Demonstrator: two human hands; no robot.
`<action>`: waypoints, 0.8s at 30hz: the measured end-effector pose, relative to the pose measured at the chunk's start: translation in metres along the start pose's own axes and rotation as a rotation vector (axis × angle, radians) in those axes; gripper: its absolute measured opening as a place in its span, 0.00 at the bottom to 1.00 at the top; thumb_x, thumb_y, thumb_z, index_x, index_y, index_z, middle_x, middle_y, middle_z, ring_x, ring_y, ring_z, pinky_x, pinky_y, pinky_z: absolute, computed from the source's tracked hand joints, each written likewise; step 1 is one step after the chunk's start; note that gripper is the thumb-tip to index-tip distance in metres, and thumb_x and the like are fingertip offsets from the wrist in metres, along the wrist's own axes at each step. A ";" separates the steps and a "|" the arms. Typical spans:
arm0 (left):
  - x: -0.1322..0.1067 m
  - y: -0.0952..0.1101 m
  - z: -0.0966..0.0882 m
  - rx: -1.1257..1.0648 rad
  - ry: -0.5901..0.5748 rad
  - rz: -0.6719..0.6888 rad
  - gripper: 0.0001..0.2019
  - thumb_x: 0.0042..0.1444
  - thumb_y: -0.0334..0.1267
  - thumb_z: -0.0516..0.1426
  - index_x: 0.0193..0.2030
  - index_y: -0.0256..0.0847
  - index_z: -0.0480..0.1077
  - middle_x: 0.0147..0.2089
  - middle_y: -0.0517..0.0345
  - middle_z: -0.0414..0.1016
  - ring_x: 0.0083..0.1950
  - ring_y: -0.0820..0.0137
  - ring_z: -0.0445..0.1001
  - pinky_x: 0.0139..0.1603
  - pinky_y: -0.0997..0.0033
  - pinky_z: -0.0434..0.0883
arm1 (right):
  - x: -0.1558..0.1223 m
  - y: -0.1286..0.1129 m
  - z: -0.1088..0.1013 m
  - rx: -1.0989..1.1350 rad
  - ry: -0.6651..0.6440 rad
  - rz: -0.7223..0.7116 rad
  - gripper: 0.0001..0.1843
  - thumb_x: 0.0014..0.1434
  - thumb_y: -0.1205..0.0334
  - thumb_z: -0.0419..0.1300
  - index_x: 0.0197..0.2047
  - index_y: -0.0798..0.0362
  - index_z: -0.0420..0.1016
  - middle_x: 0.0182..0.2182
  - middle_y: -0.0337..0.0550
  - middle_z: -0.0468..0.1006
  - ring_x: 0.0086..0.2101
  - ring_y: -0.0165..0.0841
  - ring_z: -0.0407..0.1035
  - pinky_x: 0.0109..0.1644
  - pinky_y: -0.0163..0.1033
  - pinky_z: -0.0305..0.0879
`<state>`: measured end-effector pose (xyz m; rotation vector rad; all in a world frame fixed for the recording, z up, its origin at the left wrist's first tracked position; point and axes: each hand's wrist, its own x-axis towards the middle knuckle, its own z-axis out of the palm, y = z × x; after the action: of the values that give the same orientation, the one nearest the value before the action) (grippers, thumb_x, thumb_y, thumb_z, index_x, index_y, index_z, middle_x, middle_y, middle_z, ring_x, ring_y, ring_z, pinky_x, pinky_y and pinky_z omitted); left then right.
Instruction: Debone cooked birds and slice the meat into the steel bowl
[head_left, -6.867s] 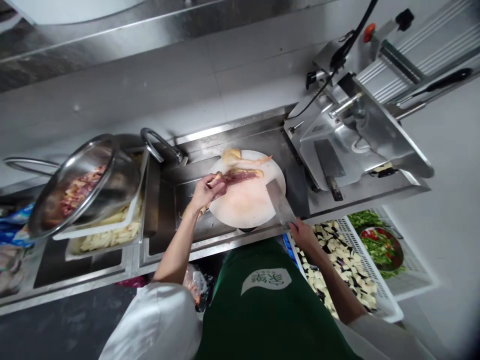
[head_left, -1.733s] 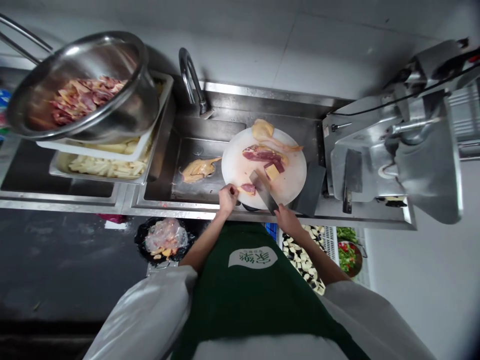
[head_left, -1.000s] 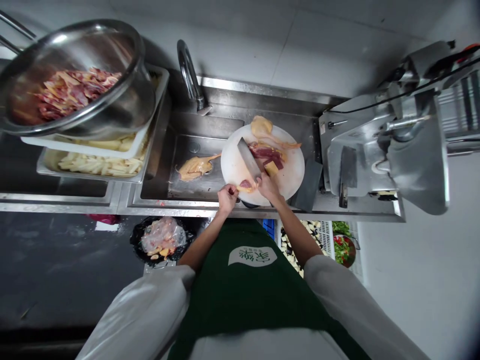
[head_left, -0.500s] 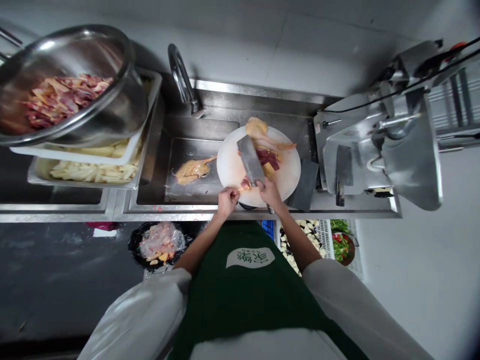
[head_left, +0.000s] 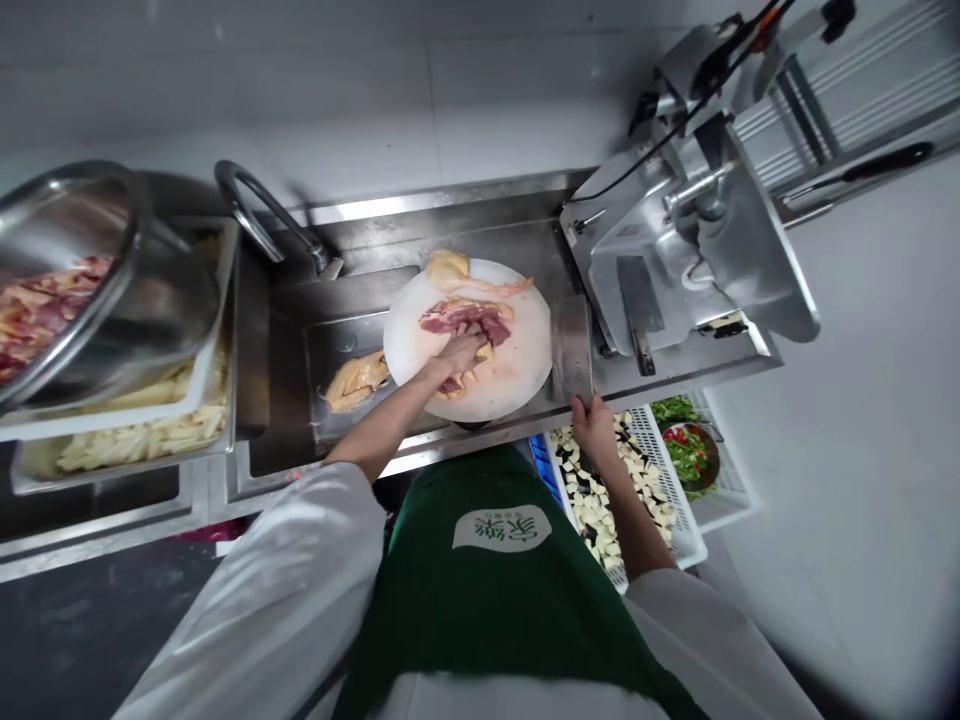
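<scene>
My left hand [head_left: 466,347] lies over the dark red poultry meat [head_left: 469,318] on a round white cutting board [head_left: 517,385]; its fingers are spread and touch the meat. Cut pieces [head_left: 452,386] with yellowish skin lie just below that hand. At the board's far edge rests a pale poultry piece [head_left: 450,268] with a long, thin part stretching right. Right of the board, my right hand [head_left: 595,425] is closed around the handle of a cleaver [head_left: 572,350], its wide blade pointing away from me.
Another plucked poultry piece [head_left: 356,382] lies in the sink [head_left: 289,340] under a faucet [head_left: 262,210]. At left, a steel bowl [head_left: 169,310] of cut meat stands on stacked trays. A slicer [head_left: 780,250] stands at right, a second cleaver [head_left: 639,300] on it. Below is a crate [head_left: 694,550] of diced vegetables.
The cleaver has moved right, off the board, with my right hand. My left hand has gone from the board's near left edge to the meat. The view has shifted and tilted.
</scene>
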<state>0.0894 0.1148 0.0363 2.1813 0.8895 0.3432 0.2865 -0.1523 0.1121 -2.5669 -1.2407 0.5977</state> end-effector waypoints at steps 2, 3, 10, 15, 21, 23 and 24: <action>-0.017 -0.010 -0.021 -0.182 -0.005 0.018 0.16 0.50 0.40 0.67 0.45 0.38 0.75 0.48 0.48 0.76 0.52 0.58 0.74 0.59 0.59 0.71 | -0.014 -0.003 -0.001 -0.077 -0.099 -0.008 0.19 0.72 0.56 0.47 0.55 0.60 0.70 0.39 0.58 0.82 0.42 0.46 0.77 0.43 0.40 0.64; -0.027 -0.015 -0.034 -0.289 0.031 -0.002 0.16 0.52 0.43 0.66 0.45 0.38 0.74 0.46 0.50 0.77 0.48 0.61 0.75 0.52 0.62 0.74 | -0.020 -0.008 0.000 -0.116 -0.170 -0.030 0.20 0.72 0.56 0.47 0.57 0.60 0.69 0.39 0.57 0.82 0.42 0.46 0.77 0.43 0.40 0.63; -0.090 -0.029 -0.126 -0.670 0.464 -0.284 0.25 0.48 0.53 0.70 0.43 0.38 0.72 0.26 0.62 0.73 0.20 0.76 0.66 0.20 0.77 0.66 | -0.022 -0.088 0.052 -0.152 -0.578 -0.467 0.16 0.74 0.58 0.48 0.53 0.56 0.72 0.45 0.54 0.82 0.47 0.42 0.76 0.48 0.37 0.62; -0.118 -0.017 -0.083 -0.732 0.408 -0.431 0.26 0.45 0.51 0.72 0.44 0.37 0.74 0.29 0.58 0.76 0.22 0.75 0.68 0.22 0.74 0.69 | 0.027 -0.098 0.061 -0.233 -0.457 -0.323 0.16 0.74 0.60 0.47 0.55 0.58 0.71 0.45 0.57 0.82 0.47 0.43 0.77 0.46 0.38 0.63; -0.159 -0.027 -0.001 -0.474 0.600 -0.677 0.19 0.46 0.36 0.69 0.45 0.37 0.73 0.31 0.60 0.71 0.25 0.74 0.70 0.25 0.74 0.68 | 0.043 -0.099 0.031 -0.363 -0.374 -0.316 0.16 0.73 0.62 0.47 0.56 0.60 0.70 0.43 0.60 0.81 0.45 0.44 0.78 0.45 0.39 0.64; -0.178 -0.033 0.006 -0.440 0.703 -0.716 0.14 0.51 0.38 0.65 0.44 0.39 0.72 0.33 0.60 0.71 0.25 0.74 0.70 0.27 0.73 0.69 | 0.033 -0.120 0.024 -0.348 -0.328 -0.385 0.17 0.74 0.60 0.46 0.56 0.60 0.69 0.41 0.59 0.82 0.43 0.45 0.78 0.45 0.40 0.65; -0.186 -0.036 0.007 -0.393 0.783 -0.724 0.11 0.54 0.38 0.63 0.42 0.39 0.72 0.34 0.59 0.71 0.27 0.74 0.70 0.30 0.72 0.70 | 0.029 -0.134 0.022 -0.325 -0.279 -0.418 0.19 0.74 0.59 0.45 0.58 0.60 0.68 0.41 0.59 0.82 0.43 0.45 0.78 0.45 0.40 0.65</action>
<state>-0.0598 0.0000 0.0113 1.2184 1.7724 0.9295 0.1990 -0.0464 0.1350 -2.3966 -2.0505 0.7256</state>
